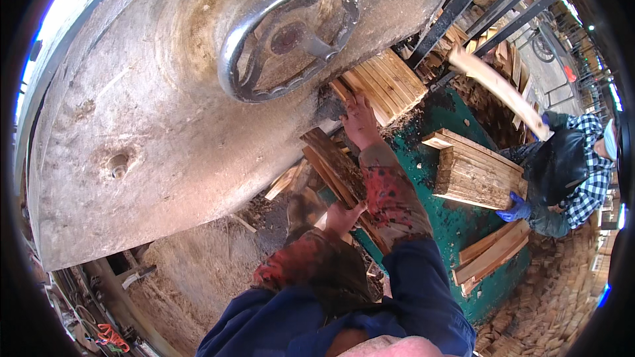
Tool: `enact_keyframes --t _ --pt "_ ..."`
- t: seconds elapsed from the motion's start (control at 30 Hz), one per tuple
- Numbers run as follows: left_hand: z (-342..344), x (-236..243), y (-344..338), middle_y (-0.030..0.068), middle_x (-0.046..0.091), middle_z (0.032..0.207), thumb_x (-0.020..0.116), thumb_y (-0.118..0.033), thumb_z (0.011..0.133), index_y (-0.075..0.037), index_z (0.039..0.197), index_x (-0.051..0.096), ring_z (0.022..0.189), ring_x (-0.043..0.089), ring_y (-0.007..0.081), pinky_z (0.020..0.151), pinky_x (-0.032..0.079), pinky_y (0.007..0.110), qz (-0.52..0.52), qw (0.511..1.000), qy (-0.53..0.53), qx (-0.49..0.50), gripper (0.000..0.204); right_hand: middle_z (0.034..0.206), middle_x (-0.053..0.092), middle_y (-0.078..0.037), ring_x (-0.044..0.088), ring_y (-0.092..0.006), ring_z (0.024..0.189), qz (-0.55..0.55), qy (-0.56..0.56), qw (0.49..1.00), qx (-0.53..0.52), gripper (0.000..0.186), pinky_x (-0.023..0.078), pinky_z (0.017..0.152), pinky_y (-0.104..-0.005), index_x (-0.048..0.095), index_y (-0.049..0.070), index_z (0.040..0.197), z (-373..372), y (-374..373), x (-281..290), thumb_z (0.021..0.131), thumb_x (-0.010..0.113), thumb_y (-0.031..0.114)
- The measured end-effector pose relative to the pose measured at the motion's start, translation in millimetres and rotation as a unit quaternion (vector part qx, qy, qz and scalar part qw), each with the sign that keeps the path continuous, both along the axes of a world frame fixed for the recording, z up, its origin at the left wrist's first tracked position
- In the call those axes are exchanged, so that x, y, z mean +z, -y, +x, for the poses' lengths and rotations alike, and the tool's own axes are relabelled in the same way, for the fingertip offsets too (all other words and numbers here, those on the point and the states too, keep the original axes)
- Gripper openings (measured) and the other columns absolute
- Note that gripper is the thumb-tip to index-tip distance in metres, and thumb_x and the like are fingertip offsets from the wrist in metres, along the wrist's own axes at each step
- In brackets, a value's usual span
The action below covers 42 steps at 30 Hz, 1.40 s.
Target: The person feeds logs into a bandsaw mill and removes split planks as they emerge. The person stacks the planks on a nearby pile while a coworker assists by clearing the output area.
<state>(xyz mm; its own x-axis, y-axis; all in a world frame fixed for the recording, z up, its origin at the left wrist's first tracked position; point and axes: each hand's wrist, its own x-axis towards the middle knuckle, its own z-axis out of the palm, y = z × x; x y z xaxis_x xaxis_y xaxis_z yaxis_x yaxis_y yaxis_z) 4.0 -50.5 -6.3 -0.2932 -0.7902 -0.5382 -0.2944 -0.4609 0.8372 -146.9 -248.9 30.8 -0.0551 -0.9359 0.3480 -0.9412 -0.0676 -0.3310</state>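
Where the big round machine housing (152, 112) overhangs, the sawn end of the dark plank (334, 165) is hidden. Left hand (342, 217) grips that plank from below; right hand (360, 121) lies open-fingered against one wood bundle (383, 86). Two bundles show on the green surface (456, 221).

Handwheel (289, 38) on machine housing (152, 125) upper left; stacked boards (387, 86) right of it. Right hand (360, 121) on that stack, left hand (342, 217) below on slanted planks (333, 165). Second board stack (477, 175) on table (456, 225) right, co-worker (572, 172) beyond.
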Motion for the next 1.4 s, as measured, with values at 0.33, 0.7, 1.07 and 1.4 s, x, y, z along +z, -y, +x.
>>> enact_keyframes --t 0.33,0.7,1.07,1.4 --pt "2.6 -19.6 -3.8 0.0145 0.066 0.058 0.079 -0.049 0.083 0.007 0.077 0.071 0.054 0.070 0.0198 0.049 0.054 0.035 0.015 1.000 -0.017 0.009 0.057 0.115 0.061 -0.020 0.058 -0.0406 0.107 0.056 0.034 0.998 0.005 0.043 0.051 0.090 -0.0475 0.058 0.001 0.126 -29.6 -65.6 -5.5 0.084 0.057 0.000" --pt "-1.5 -8.9 -4.5 0.0127 0.071 0.072 0.081 -0.042 0.083 0.009 0.096 0.072 0.057 0.069 0.0167 0.047 0.054 0.032 -0.009 0.996 -0.075 0.055 0.053 0.122 0.064 -0.018 0.062 -0.0373 0.112 0.148 0.157 0.956 -0.198 0.039 0.052 0.094 -0.0418 0.064 0.005 0.126 -65.1 -315.9 8.2 0.087 0.060 -0.003" --pt "-4.9 9.4 -1.4 0.0109 0.072 0.076 0.079 -0.040 0.085 0.008 0.098 0.072 0.059 0.069 0.0156 0.046 0.055 0.030 0.025 0.997 -0.062 0.041 0.050 0.121 0.064 -0.020 0.061 -0.0384 0.113 0.114 0.153 0.960 -0.207 0.037 0.051 0.097 -0.0432 0.067 0.003 0.121 -82.2 -425.7 -7.1 0.087 0.058 -0.006" --pt "-2.5 7.5 1.9 0.0146 0.072 0.079 0.078 -0.047 0.085 0.010 0.100 0.070 0.059 0.070 0.0201 0.047 0.057 0.031 0.063 0.997 -0.030 0.022 0.059 0.132 0.056 -0.021 0.053 -0.0402 0.122 0.107 0.187 0.962 -0.168 0.043 0.045 0.103 -0.0472 0.062 -0.001 0.124 -38.8 -318.7 0.1 0.086 0.071 0.016"
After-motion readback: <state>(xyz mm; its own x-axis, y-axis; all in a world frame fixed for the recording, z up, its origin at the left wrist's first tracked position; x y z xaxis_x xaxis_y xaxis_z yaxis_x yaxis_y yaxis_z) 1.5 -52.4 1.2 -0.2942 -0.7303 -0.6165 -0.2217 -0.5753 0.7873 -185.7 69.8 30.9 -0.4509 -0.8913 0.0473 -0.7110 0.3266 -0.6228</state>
